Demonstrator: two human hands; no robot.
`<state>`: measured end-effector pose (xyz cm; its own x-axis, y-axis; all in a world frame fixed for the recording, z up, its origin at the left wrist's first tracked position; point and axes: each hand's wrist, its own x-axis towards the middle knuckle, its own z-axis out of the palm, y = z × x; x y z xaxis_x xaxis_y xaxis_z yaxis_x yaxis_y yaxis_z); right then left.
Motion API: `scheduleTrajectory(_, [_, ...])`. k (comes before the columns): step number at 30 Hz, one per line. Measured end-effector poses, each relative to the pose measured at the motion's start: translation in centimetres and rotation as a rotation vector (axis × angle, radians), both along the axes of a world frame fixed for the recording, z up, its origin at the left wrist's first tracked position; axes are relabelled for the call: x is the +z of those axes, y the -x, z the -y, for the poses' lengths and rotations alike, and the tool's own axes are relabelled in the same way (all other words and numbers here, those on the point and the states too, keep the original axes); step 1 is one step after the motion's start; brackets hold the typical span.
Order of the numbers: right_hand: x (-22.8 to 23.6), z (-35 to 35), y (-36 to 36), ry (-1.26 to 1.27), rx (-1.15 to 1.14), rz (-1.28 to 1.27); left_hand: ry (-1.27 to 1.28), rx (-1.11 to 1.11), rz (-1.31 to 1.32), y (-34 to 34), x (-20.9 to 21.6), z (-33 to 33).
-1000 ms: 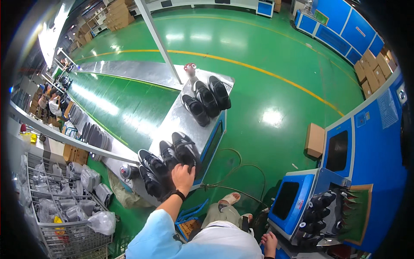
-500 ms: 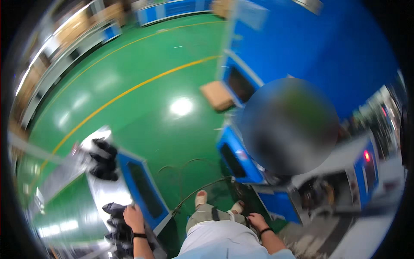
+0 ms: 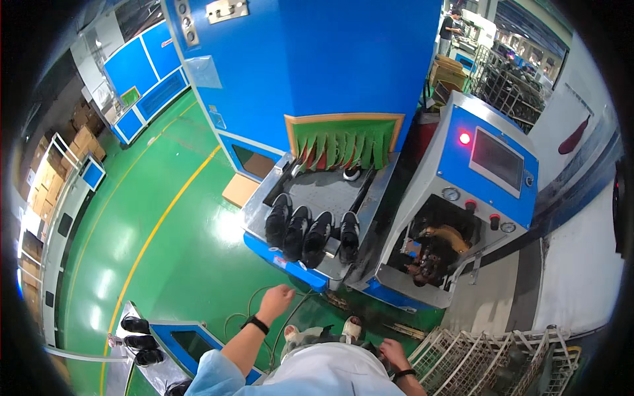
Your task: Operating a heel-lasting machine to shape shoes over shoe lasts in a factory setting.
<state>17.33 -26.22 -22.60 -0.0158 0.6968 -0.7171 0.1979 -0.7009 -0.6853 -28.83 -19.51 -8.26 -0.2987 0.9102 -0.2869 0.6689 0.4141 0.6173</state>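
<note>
My left hand [image 3: 276,301] is raised in front of me, fingers loosely curled, holding nothing. It hangs a little below the front edge of a grey conveyor tray [image 3: 259,212] where several black shoes [image 3: 310,234] lie side by side. My right hand [image 3: 394,353] rests low by my hip, empty, fingers relaxed. One more black shoe [image 3: 352,173] sits further back, at the green strip curtain [image 3: 343,145] of the blue machine [image 3: 317,66].
A press station with a screen and red light [image 3: 485,165] stands to the right. A wire rack [image 3: 502,363] is at lower right. Another conveyor with black shoes [image 3: 137,340] lies at lower left. Cables trail on the green floor [image 3: 178,264]. A cardboard box [image 3: 239,190] sits by the machine.
My view has swung right from the first conveyor to the blue machine. My left hand has left the shoes it touched and now hangs empty in the air.
</note>
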Motion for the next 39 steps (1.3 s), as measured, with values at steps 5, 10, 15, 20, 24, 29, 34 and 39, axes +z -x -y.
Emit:
scheduleTrajectory(5, [-4.9, 4.3, -11.1, 0.099, -0.369, -0.229, -0.033, -0.180, 0.078, -8.7, 0.4, -11.0])
scheduleTrajectory(10, [-1.2, 3.8, -10.8, 0.375, -0.789, -0.094, 0.250, 0.068, 0.690, -7.3, -1.0, -23.4])
scheduleTrajectory(15, [-4.0, 7.6, -10.3, 0.312, -0.912, -0.165, 0.280, 0.294, 0.634, -3.8, -5.3, -41.4])
scheduleTrajectory(20, [-2.3, 2.4, -7.7, 0.314, -0.811, -0.061, 0.054, -0.100, -0.015, -3.0, -7.1, -52.9])
scheduleTrajectory(24, [-0.9, 1.3, -4.6, 0.368, -0.741, 0.056, 0.122, -0.361, -0.185, -7.1, -10.8, -59.6])
scheduleTrajectory(29, [1.4, -2.7, 2.1, 0.427, -0.637, 0.136, 0.052, -0.446, -0.549, -4.1, -18.0, -68.6])
scheduleTrajectory(34, [5.6, -1.7, -0.6, 0.524, -0.549, 0.357, -0.294, -0.019, -0.116, -12.2, -18.4, -71.3])
scheduleTrajectory(39, [5.2, -0.6, 0.3, 0.555, -0.347, 0.425, -0.118, -0.009, 0.142, -8.4, -16.2, -73.9])
